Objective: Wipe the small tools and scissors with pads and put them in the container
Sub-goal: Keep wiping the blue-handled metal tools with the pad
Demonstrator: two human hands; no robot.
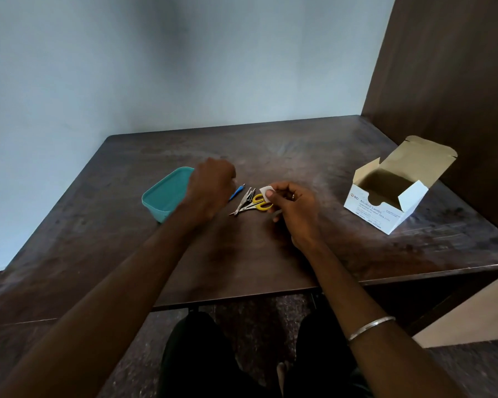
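Note:
Small yellow-handled scissors (258, 204) lie on the dark table with metal tools (245, 199) fanned beside them, and a blue-handled tool (237, 192) just to their left. My right hand (295, 209) pinches a white pad (265, 192) right above the scissors' handles. My left hand (210, 187) hovers to the left of the tools with curled fingers; what it holds, if anything, is hidden. A teal container (163, 196) sits behind that hand, partly covered by it.
An open white box of alcohol swabs (385, 205) stands at the right of the table (299, 156). A dark wooden panel (457, 81) rises along the right side, and a pale wall closes the back.

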